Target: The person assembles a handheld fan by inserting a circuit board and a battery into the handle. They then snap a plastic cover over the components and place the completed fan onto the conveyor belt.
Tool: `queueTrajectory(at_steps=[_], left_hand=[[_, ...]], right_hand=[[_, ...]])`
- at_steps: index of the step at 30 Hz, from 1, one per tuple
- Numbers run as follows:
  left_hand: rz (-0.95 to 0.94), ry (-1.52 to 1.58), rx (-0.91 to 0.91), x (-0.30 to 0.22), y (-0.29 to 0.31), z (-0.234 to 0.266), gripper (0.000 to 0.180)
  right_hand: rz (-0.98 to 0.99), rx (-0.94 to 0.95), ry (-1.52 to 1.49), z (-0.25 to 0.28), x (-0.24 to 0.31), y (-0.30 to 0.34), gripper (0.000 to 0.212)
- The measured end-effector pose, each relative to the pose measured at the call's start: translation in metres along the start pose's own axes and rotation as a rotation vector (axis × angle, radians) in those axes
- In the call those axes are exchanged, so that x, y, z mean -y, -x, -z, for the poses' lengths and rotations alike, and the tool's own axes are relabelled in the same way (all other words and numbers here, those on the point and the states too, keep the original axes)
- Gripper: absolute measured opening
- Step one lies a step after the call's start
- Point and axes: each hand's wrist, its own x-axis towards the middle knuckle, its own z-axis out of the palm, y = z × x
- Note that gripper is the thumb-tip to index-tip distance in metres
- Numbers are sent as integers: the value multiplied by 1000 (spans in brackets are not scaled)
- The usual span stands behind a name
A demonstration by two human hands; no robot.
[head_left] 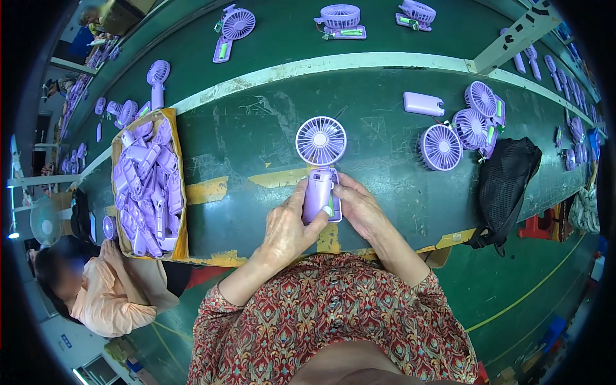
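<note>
A purple handheld fan (321, 140) lies on the green bench right in front of me, its round grille toward the far side. Between my hands is its handle, where a purple handle shell (316, 192) sits over the other half, slightly askew. A bit of the green battery (330, 208) shows along the right side. My left hand (290, 221) is closed on the shell, thumb across its lower end and fingers along its left edge. My right hand (360, 204) grips the handle's right edge near the top; its fingertips are partly hidden.
To my left stands a yellow-edged box (182, 224) full of purple handle shells. Several fans (441, 147) and a loose shell (423, 103) lie at the right, beside a black mesh bag (510, 186). A white rail (321, 63) crosses behind. At far left sits a co-worker (115, 292).
</note>
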Motion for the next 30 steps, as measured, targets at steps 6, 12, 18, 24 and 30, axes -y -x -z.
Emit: queueTrajectory(at_steps=[6,12,18,24,30], left_hand=[[17,-66,14,-6,-2,-5,65],[9,-88,5,-6,-1,-6,64],[3,-101,-9,-3,0,-7,65],[-62,-109,-14,-4,0,-3,63],[-95,-154,32,4,-1,-5,65]], right_hand=[[1,94,24,-3,3,3,52],[-2,125,105,-6,5,5,60],[-15,123,231,-13,9,7,65],[9,126,313,-12,8,8,65],[36,90,487,-15,5,11,63]])
